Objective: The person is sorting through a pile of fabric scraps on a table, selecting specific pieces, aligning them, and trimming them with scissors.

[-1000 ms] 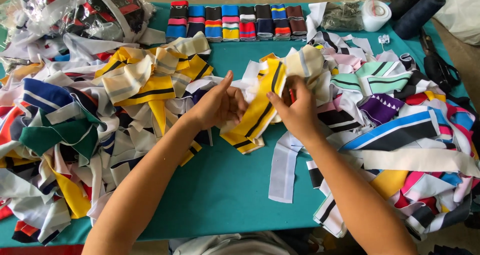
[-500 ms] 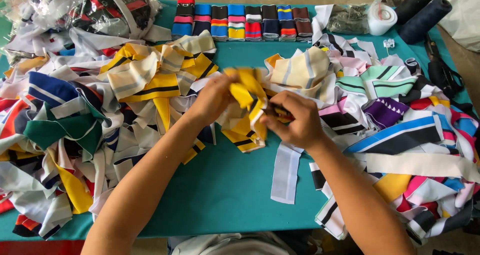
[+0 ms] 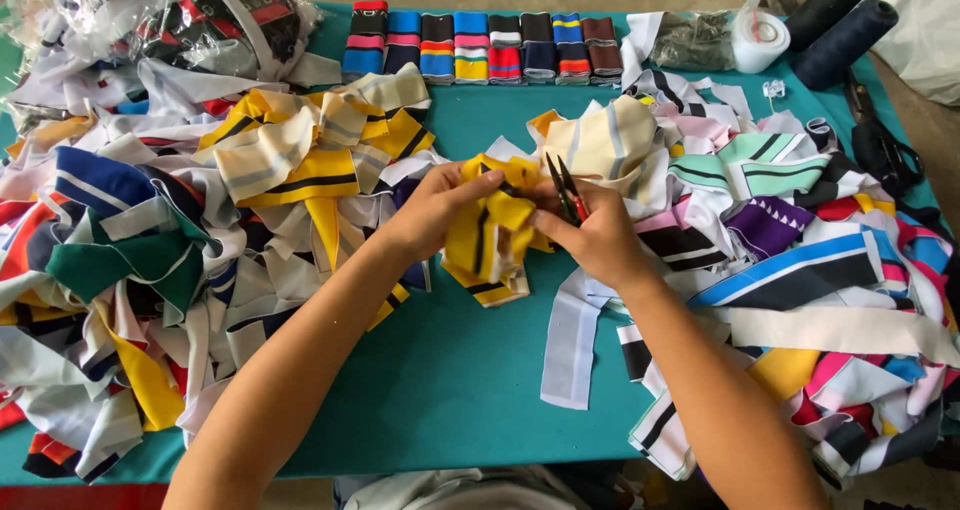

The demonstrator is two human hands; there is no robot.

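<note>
Head view: a yellow strip of knit fabric with black stripes (image 3: 490, 235), bunched and folded, sits gripped between two bare hands above the middle of a teal surface (image 3: 450, 370). The left hand (image 3: 432, 208) clutches the strip's upper left edge, thumb laid over the top and fingers curled beneath. The right hand (image 3: 598, 235) pinches the strip's right side and at the same time clasps one small pair of thread snips with red handles (image 3: 566, 188), blades pointing up and away from the wrist. Both forearms angle in from the near edge, meeting at the cloth. Just below the right hand, one white strip (image 3: 570, 340) lies flat. Heaps of striped fabric pieces spread to the left of the left hand (image 3: 150, 250) and to the right of the right hand (image 3: 800, 240). Beyond the hands, seven folded stacks of coloured bands (image 3: 480, 48) stand in a row. Farther right, two dark thread cones (image 3: 835, 15) lean beside one white roll of tape (image 3: 760, 38).
</note>
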